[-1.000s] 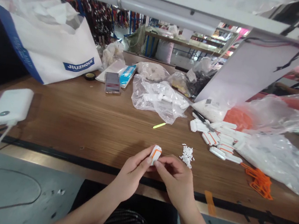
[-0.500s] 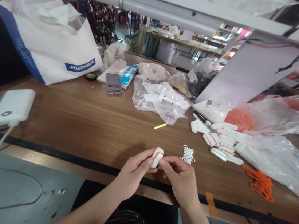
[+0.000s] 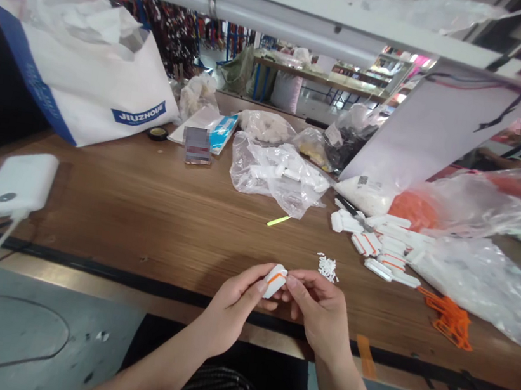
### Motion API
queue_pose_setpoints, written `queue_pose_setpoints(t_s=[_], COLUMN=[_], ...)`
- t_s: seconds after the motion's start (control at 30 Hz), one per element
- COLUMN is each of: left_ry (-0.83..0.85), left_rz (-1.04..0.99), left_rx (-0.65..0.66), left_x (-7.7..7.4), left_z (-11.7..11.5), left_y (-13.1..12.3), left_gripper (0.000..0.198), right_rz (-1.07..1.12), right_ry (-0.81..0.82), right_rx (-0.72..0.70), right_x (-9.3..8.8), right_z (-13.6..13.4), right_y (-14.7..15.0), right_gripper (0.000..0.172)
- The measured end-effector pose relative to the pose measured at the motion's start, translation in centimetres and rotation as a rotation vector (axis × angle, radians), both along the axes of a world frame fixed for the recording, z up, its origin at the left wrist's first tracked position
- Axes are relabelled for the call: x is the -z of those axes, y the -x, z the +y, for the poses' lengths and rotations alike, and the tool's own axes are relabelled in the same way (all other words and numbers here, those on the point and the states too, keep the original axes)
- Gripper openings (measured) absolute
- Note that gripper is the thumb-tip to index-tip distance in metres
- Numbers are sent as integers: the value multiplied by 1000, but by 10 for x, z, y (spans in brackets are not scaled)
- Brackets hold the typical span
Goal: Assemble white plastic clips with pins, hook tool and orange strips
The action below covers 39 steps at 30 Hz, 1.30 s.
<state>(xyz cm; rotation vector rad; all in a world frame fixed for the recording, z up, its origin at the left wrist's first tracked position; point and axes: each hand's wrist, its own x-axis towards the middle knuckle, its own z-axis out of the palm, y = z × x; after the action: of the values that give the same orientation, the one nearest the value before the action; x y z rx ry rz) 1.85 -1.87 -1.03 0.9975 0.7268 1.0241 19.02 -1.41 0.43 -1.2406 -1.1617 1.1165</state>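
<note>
A small white piece with an orange stripe is held above the table's front edge. My left hand grips it from the left between thumb and fingers. My right hand is pinched at the piece's right side; whether its fingertips hold something small of their own is hidden. Just beyond my right hand lies a little heap of tiny white parts. Further right, several white pieces, some with orange stripes, are piled beside orange strips.
A yellow-green stick lies mid-table, before a clear bag of white parts. On the left are a white power bank with a cable and a large paper bag. Plastic bags fill the right. Another person sits far right.
Both hands have moved slightly down and to the right with the striped piece, which is tilted a little differently. The camera view has shifted slightly.
</note>
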Motion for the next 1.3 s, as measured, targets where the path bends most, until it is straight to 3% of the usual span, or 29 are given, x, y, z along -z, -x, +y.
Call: queue_pose_setpoints(t_s=[0.27, 0.4, 0.63, 0.83, 1.0, 1.3], left_ry=[-51, -62, -166, -133, -146, -96], left_rz=[69, 98, 223, 234, 246, 215], left_rx=[39, 78, 19, 34, 52, -44], left_x=[-4, -5, -10, -14, -11, -2], left_z=[0, 2, 3, 2, 1, 1], left_y=[3, 2, -2, -4, -6, -6], left_gripper=[38, 37, 29, 29, 31, 33], right_rz=[-165, -145, -122, -32, -47, -123], right_ry=[9, 67, 32, 74, 56, 44], right_rx=[-35, -57, -34, -106, -105, -128], right_x=[-6, -4, -1, 6, 4, 0], right_z=[-1, 0, -4, -5, -4, -4], right_y=[-9, -10, -8, -15, -13, -12], right_gripper=[27, 32, 31, 29, 30, 32])
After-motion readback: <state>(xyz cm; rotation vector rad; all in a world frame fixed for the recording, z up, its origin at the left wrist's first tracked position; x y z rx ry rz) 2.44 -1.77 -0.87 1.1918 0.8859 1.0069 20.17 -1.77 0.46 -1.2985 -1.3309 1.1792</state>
